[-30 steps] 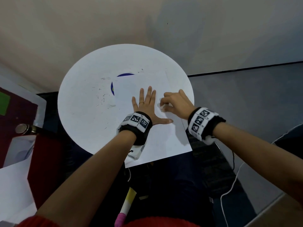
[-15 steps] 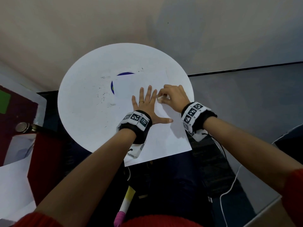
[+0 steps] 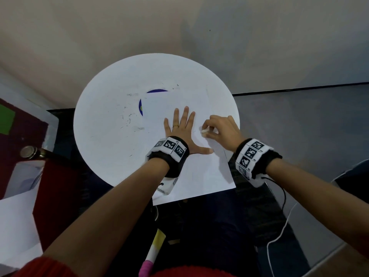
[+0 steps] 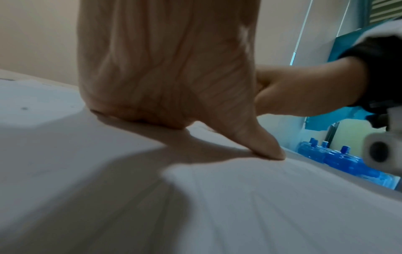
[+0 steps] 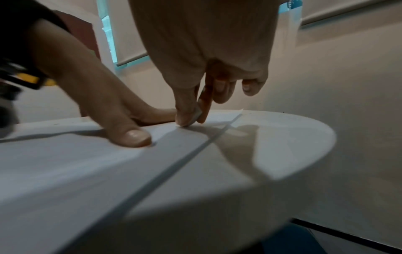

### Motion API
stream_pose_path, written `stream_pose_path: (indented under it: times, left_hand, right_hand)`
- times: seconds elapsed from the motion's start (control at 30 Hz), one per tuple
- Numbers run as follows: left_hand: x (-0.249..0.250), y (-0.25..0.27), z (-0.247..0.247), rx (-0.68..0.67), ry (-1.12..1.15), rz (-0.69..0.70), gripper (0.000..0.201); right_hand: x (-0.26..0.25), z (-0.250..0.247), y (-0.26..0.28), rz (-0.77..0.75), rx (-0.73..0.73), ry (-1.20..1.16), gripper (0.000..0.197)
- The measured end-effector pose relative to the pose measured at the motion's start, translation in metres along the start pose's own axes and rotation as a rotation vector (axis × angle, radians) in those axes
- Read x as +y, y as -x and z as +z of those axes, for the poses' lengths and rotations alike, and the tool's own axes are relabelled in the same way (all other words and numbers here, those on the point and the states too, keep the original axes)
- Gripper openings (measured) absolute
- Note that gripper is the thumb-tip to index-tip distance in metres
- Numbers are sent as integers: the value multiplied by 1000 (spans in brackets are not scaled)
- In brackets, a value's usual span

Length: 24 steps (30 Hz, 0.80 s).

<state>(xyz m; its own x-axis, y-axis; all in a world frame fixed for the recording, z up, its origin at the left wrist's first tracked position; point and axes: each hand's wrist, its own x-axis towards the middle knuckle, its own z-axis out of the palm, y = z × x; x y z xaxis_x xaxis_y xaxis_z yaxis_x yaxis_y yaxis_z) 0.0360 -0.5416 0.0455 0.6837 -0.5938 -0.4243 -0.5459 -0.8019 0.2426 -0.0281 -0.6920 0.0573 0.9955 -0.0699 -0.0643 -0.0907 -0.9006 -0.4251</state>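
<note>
A white sheet of paper [image 3: 201,174] lies on a round white table [image 3: 103,124], its near edge hanging over the rim. My left hand [image 3: 182,128] lies flat on the sheet with fingers straight and thumb spread out, pressing it down. Just to its right, my right hand [image 3: 219,128] pinches a small white eraser [image 3: 204,132] between thumb and forefinger, its tip on the paper. In the right wrist view the eraser [image 5: 196,115] touches the paper [image 5: 87,163] beside the left thumb [image 5: 130,135]. The left wrist view shows the left palm and thumb [image 4: 261,144] on the paper.
A dark blue shape [image 3: 146,100] peeks out from under the sheet's far left corner. Pencil marks and crumbs [image 3: 127,118] dot the table's left half. A pink and yellow marker [image 3: 151,254] lies at my lap. A white cable [image 3: 279,232] runs over the floor at right. Blue bottles [image 4: 339,159] stand beyond the table.
My right hand with the eraser has slid right and slightly nearer, away from the left hand's fingers. The left hand has stayed flat on the paper.
</note>
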Motion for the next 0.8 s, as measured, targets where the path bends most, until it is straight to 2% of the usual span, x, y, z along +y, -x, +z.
stream_pose_path:
  times: [0.1,0.27,0.47,0.63,0.7,0.8]
  left_hand:
    - [0,0,1,4,-11,2,136]
    - [1,0,0,-11,-3,-8,138]
    - [0,-1,1,-18,9,15,129]
    - [0,-2,2,-15,11,12,127]
    - [-1,-3,2,-18,16,11,127]
    - [-1,-4,3,-7,8,9,127]
  right_hand:
    - [5,-3,6,-16,-18,-1,4]
    - [-3,-11,-26,27,12,-9,6]
    - [5,-8,13,-7,-21,-8,7]
    - [3,-13,-16,66,41,-71,8]
    - [2,-8,-10,76,58,-79,8]
    - [2,-5,13,2,21,-47,8]
